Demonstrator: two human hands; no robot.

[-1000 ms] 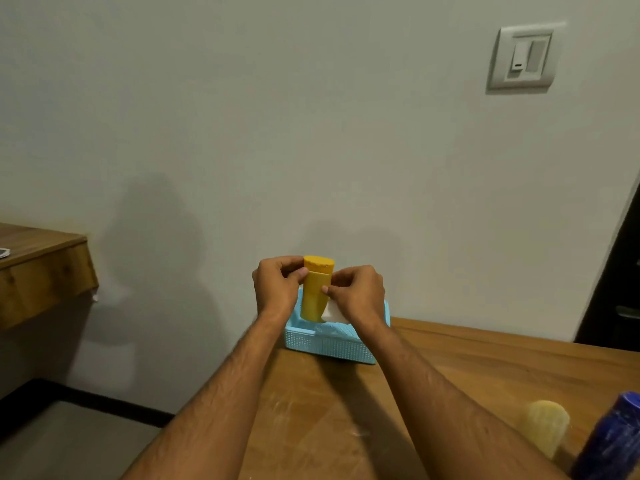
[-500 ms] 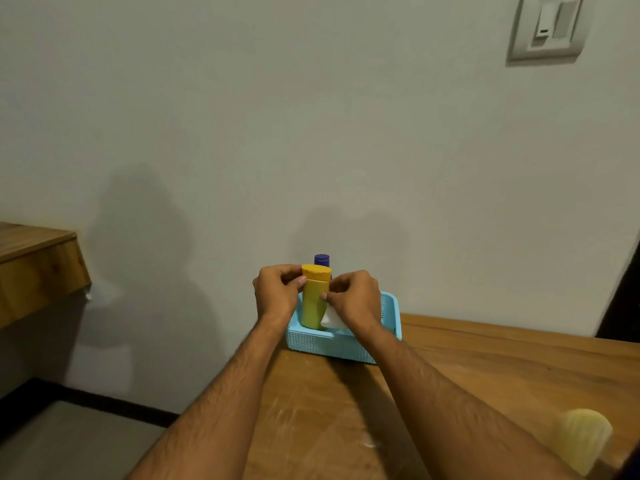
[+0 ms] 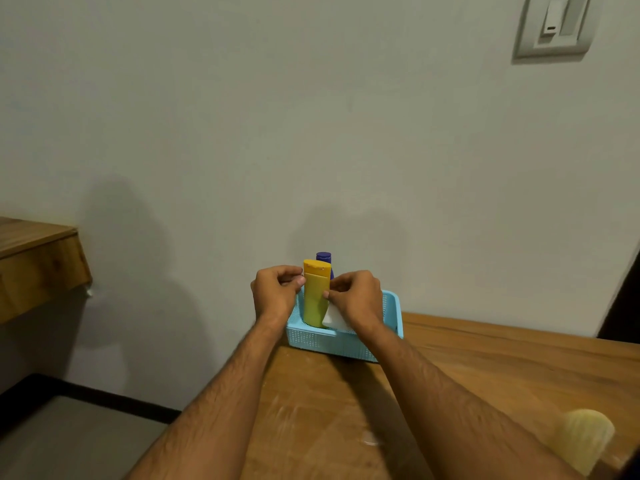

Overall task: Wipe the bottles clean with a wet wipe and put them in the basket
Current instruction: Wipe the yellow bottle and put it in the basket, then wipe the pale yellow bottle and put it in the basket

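Observation:
A yellow bottle (image 3: pixel 315 299) with an orange-yellow cap stands upright, its lower end inside the light blue basket (image 3: pixel 393 317) at the table's far left corner. My left hand (image 3: pixel 275 294) pinches its upper left side. My right hand (image 3: pixel 356 299) touches its right side with the fingertips and holds a white wet wipe (image 3: pixel 332 318) against the bottle. Behind it a dark blue bottle cap (image 3: pixel 323 257) sticks up from the basket; the rest of that bottle is hidden.
A pale yellow bottle (image 3: pixel 585 439) lies on the wooden table (image 3: pixel 485 375) at the lower right. The table's left edge drops to the floor (image 3: pixel 69 441). A wooden shelf (image 3: pixel 34 258) juts from the left. The wall with a light switch (image 3: pixel 554 24) stands right behind the basket.
The yellow bottle has come down into the basket between both hands. The view has shifted, the blue cap behind it now shows, and the blue bottle at the lower right has left the frame.

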